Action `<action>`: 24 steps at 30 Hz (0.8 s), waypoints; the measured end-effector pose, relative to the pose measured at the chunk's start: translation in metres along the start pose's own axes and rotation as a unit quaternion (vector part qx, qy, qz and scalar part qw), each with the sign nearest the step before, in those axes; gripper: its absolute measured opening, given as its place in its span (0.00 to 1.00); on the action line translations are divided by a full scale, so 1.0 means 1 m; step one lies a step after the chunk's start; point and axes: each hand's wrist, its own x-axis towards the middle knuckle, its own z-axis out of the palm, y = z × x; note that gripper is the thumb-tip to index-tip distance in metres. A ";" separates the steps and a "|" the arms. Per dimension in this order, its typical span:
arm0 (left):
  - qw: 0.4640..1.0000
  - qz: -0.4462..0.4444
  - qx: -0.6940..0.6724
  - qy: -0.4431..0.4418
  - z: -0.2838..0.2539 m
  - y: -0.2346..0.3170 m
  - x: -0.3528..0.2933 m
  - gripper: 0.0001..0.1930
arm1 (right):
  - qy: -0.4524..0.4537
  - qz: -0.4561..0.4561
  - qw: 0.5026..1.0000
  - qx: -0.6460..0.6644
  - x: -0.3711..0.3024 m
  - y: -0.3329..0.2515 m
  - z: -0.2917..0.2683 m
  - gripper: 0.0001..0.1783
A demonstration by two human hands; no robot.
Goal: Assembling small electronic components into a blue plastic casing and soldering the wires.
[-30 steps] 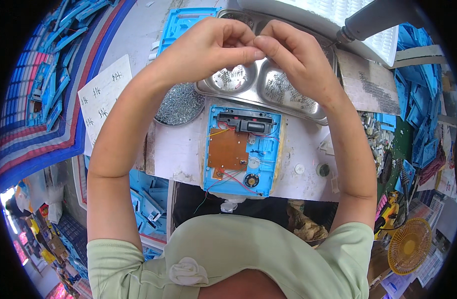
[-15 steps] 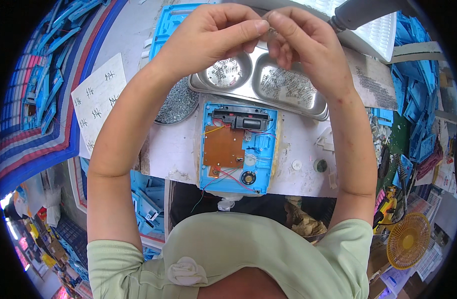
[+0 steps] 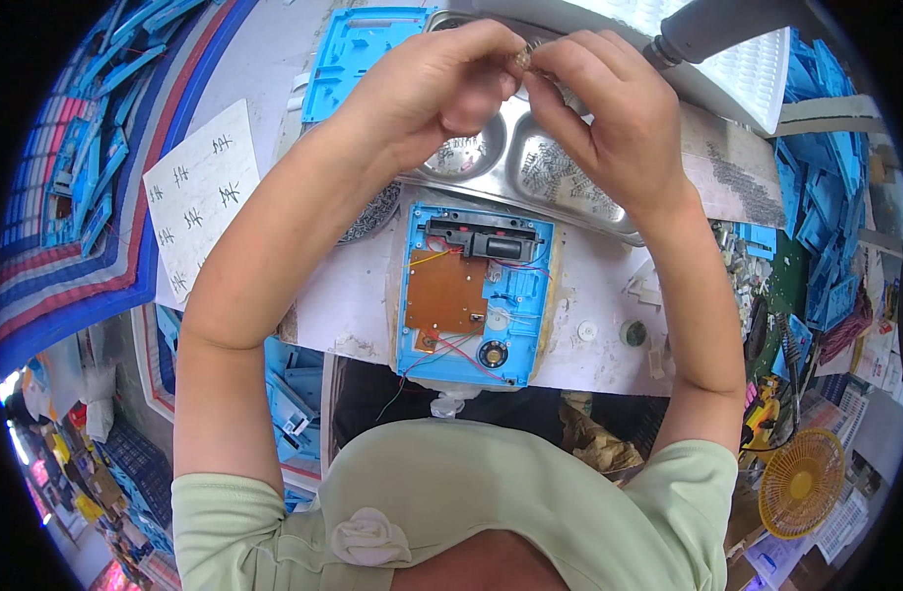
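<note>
White desk (image 3: 602,286) bearing an open blue casing (image 3: 523,340). Above a steel tray (image 3: 491,190), the left hand (image 3: 412,94) pinches a tiny, indistinct item (image 3: 522,61) in its fingers; the right hand (image 3: 631,123) meets it, finger closure unclear.

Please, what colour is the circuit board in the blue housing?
The circuit board is brown, best seen in the head view.

This seems to be a small assembly workshop. On the bench (image 3: 594,281) lies an open blue case (image 3: 523,340) with a brown board (image 3: 446,291); above it, a steel tray (image 3: 505,148) contains many small metal parts (image 3: 560,179). Blue plastic pieces (image 3: 831,217) are heaped at the right edge and upper left.
</note>
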 end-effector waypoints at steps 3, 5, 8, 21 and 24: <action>0.986 0.020 0.165 -0.027 -0.012 0.001 0.005 0.10 | -0.018 0.031 0.998 0.044 -0.009 0.009 0.000 0.07; 0.982 0.027 0.185 -0.027 -0.012 0.000 -0.001 0.11 | -0.033 0.087 0.991 0.098 -0.015 0.010 0.003 0.10; 0.986 0.028 0.159 -0.040 -0.017 -0.007 -0.004 0.09 | -0.043 0.211 0.952 0.217 -0.021 0.000 0.002 0.10; 0.978 -0.132 -0.157 -0.024 -0.015 -0.018 -0.010 0.08 | 0.004 0.057 0.997 0.042 -0.021 -0.008 0.024 0.08; 0.969 -0.183 -0.166 -0.030 -0.019 -0.021 -0.011 0.07 | -0.016 0.018 0.999 0.027 -0.027 -0.010 0.025 0.11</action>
